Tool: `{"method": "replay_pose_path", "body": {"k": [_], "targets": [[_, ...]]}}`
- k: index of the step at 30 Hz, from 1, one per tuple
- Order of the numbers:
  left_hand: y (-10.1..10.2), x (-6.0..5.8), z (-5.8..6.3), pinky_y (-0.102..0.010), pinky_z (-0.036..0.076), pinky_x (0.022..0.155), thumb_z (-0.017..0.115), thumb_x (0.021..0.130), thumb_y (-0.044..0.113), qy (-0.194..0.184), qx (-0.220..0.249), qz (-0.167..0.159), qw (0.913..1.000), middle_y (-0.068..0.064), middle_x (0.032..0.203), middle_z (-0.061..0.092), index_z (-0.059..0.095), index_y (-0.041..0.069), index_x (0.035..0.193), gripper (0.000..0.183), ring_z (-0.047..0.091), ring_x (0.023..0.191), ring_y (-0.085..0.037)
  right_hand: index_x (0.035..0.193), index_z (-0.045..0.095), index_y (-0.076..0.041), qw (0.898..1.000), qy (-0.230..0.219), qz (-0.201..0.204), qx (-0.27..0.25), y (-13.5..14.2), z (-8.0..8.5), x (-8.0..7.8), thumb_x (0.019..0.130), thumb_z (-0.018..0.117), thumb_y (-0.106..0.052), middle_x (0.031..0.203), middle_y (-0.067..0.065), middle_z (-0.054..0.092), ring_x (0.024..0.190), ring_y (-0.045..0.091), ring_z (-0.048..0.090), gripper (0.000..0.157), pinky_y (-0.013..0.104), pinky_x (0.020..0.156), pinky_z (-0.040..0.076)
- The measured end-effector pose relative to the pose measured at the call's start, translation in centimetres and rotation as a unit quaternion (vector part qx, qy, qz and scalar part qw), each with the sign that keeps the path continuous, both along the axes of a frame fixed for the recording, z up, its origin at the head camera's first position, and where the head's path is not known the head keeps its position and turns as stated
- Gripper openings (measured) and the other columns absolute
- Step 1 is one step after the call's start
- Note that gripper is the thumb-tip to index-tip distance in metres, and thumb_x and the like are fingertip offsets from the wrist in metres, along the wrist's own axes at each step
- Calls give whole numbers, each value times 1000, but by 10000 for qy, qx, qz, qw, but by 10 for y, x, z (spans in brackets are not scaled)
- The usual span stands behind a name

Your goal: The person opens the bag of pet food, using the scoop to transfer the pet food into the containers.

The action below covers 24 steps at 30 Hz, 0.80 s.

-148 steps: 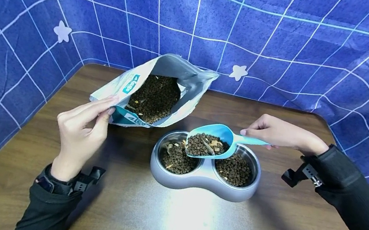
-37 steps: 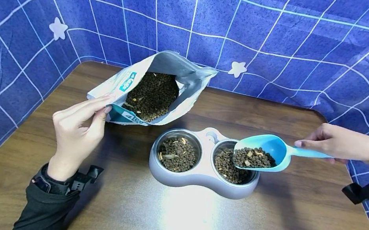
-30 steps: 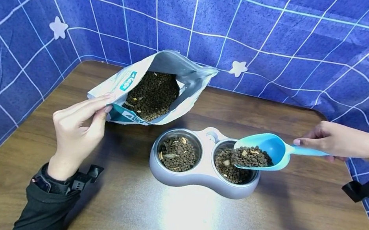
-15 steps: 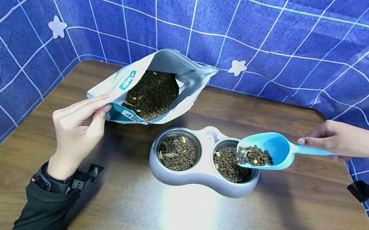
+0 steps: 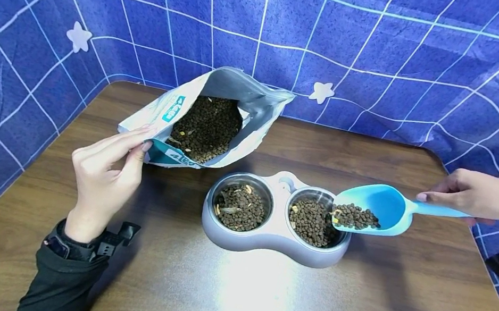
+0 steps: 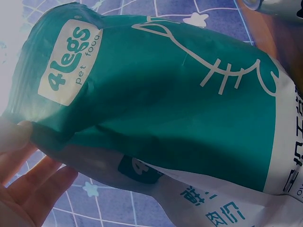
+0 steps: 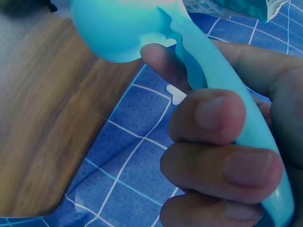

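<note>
My left hand [image 5: 109, 167] pinches the near left edge of an open pet food bag [image 5: 258, 127], white and teal with a silvery lining. Brown kibble [image 5: 207, 130] fills the part of the bag that shows. In the left wrist view the thumb and fingers hold the bag's rim. With curled fingers my right hand [image 7: 213, 142] grips the handle of a light blue scoop [image 5: 384, 208]. Some kibble lies in the scoop, whose lip hangs over the right edge of the right-hand steel bowl [image 5: 316, 193]. A grey double feeder [image 5: 273, 234] holds that bowl and the left-hand bowl [image 5: 246, 178], both with kibble.
A brown wooden table [image 5: 172, 284] bears the feeder and bag, with a bright light reflection in front of the feeder. Blue cloth [image 5: 391, 48] with white grid lines and star shapes rises behind and beside the table.
The scoop went from above the feeder's middle to the right bowl, then drew slightly further right. Its kibble has become less, while the right bowl shows more. The left hand stays on the bag.
</note>
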<state>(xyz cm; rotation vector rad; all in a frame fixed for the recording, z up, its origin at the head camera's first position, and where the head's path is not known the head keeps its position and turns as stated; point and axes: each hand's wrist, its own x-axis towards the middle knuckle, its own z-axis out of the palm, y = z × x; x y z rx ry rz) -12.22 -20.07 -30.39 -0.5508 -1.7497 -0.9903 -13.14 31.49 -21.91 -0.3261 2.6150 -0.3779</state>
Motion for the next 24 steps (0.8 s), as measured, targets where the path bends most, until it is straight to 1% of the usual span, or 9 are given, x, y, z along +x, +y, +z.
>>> {"method": "replay_pose_path", "body": {"k": [3,6,9,12,15,20,24], "targets": [[0,0,0,-27,50,87,67,82,0,6,2,-2,10000,-17,92,72,74,-7,87,11,68,92,-15,90,70,-12,10000,-51,-70,0,4,-2,0,98,52,-25,57,-3,50,39,10,43,23,23,34,39],[0,0,0,-27,50,87,67,81,1,24,27,-5,10000,-17,91,72,74,-7,86,11,68,91,-15,87,70,-11,9999,16,-27,-168,8,-6,-1,99,52,-23,56,-3,50,38,9,43,24,23,33,38],[0,0,0,-26,50,87,67,81,1,11,18,-10,10000,-17,91,71,74,-7,86,11,68,91,-15,82,69,-13,9983,56,61,-576,11,-11,-1,99,52,-19,54,-6,47,38,7,43,25,24,32,38],[0,0,0,-25,50,88,67,82,1,-32,-24,-4,10000,-17,92,71,74,-6,88,12,68,92,-15,79,69,-14,9941,-15,133,-1075,15,-19,-1,99,50,-16,54,-8,45,39,7,43,27,25,32,39],[-1,1,0,-25,50,88,66,82,0,-86,-65,1,9999,-16,93,72,74,-6,89,12,68,92,-15,83,71,-15,9901,-100,35,-1402,17,-26,-1,100,49,-15,55,-6,45,41,7,44,28,27,33,39],[-1,1,0,-25,50,88,66,82,1,-85,-73,5,9999,-17,93,72,74,-6,89,12,68,92,-16,92,73,-14,9883,-95,-269,-1501,13,-31,0,101,48,-19,57,-1,48,45,10,45,27,29,34,39],[-1,1,0,-25,50,87,66,82,1,-75,-64,6,10000,-17,92,71,74,-6,88,12,68,91,-16,95,73,-12,9864,-81,-281,-1617,5,-30,-6,101,48,-21,58,1,51,46,11,45,27,30,35,39]]}}
